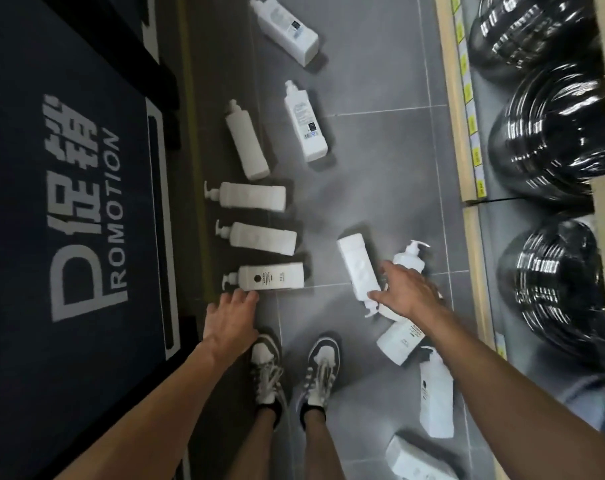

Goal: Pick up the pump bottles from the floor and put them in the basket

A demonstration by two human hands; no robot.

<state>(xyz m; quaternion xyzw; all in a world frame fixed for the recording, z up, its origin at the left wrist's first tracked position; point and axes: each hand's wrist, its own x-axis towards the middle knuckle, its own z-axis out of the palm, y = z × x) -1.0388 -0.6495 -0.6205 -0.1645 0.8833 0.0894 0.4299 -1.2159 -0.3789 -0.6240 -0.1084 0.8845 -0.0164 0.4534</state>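
- White plastic pump bottles (259, 237): eleven counted, all down on the grey tiled floor (373, 168). Six fan from 12 round to 8 o'clock of frame centre, five bunch at 4 to 5 o'clock.
- Lowest three of the fan lie parallel, pumps pointing to 9 o'clock, at the edge of one dark mat with white "PROMOTION" lettering (86, 220).
- Other counts: two hands, two white-and-dark sneakers (264, 368) at 6 o'clock, three stacks of glossy black ware (550, 140) on a pale wooden shelf (451, 133) from 1 to 4 o'clock.
- Hard to make out: what the black ware is; label print on the bottles is too blurred to read.
- Cut off: bottom-edge bottle (415, 462) at 5 o'clock runs out of frame.
- Hidden: tilted bottle (398, 341) is partly under the right wrist, and the long bottle (436, 393) below it is partly under the right forearm.
- Left hand (230, 313): at 7 o'clock, palm down, arm stretched forward. Fingers wide and straight, holding nothing, tips just beside the labelled bottle (270, 277); contact cannot be told.
- Right hand (406, 289): at 4 o'clock, palm down, fingers wide and straight, not curled round anything. It sits over the pump end of the square bottle (358, 268) and the base of the rounded bottle (410, 259). Thumb lies against the square bottle's neck end.
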